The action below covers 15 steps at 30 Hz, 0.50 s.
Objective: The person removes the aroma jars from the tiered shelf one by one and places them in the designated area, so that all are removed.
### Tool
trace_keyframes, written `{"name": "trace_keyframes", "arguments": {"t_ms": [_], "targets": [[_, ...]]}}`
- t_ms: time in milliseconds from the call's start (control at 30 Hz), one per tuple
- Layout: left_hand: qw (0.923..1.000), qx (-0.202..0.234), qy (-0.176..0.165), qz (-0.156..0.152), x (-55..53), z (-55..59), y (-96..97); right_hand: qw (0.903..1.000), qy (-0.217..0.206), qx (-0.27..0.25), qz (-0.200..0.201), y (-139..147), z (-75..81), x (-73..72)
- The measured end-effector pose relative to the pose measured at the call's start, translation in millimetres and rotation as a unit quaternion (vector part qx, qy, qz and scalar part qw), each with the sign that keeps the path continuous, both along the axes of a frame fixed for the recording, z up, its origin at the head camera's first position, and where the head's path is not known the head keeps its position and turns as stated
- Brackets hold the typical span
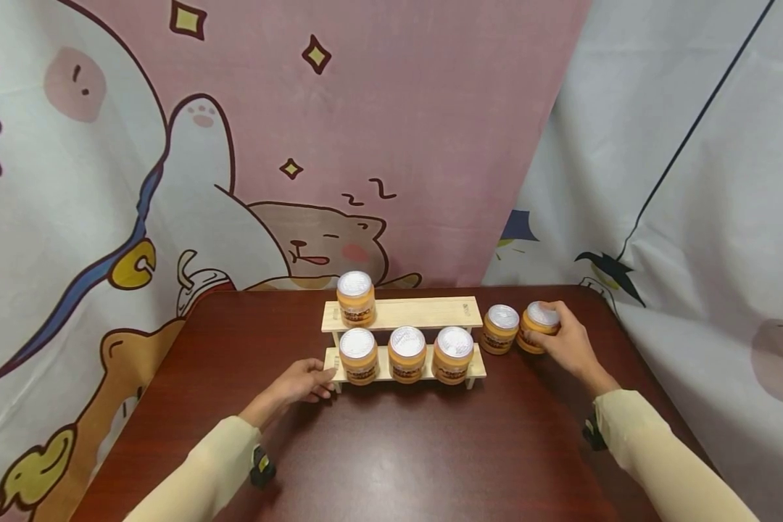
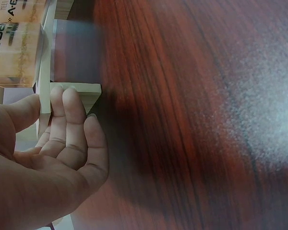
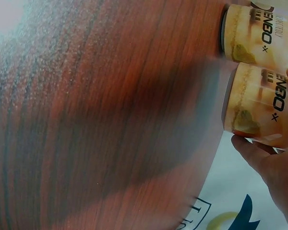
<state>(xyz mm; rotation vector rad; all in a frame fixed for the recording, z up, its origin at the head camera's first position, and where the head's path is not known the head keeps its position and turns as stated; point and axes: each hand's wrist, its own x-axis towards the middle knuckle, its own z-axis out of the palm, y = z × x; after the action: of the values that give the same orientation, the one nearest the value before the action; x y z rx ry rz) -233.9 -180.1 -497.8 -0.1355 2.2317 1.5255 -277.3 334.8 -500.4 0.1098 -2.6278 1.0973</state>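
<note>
A two-step wooden rack [image 1: 417, 313] stands on the table. My left hand [image 1: 300, 381] pinches the left end of its lower board [image 2: 45, 91], thumb above and fingers underneath. One orange jar with a silvery lid [image 1: 355, 299] sits at the left of the upper step. Along the lower step are three similar jars: a left one [image 1: 359, 357], a middle one [image 1: 407, 355] and a right one [image 1: 453, 355]. Right of the rack, my right hand [image 1: 566, 342] grips another jar [image 3: 259, 103] around its sides. Beside that jar stands one more jar [image 1: 499, 330].
The dark reddish wood table [image 1: 404, 449] has its back edge just behind the rack. A cartoon-printed cloth [image 1: 431, 145] hangs behind it, and a pale cloth [image 1: 705, 239] hangs along the right side.
</note>
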Motion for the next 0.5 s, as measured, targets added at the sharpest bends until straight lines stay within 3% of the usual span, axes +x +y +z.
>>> {"name": "trace_keyframes", "arguments": {"t_ms": [500], "targets": [[0.9999, -0.002, 0.002, -0.012, 2.4, 3.1, 1.0, 0.9999, -0.012, -0.003, 0.006, 1.4, -3.5, 0.8]]}}
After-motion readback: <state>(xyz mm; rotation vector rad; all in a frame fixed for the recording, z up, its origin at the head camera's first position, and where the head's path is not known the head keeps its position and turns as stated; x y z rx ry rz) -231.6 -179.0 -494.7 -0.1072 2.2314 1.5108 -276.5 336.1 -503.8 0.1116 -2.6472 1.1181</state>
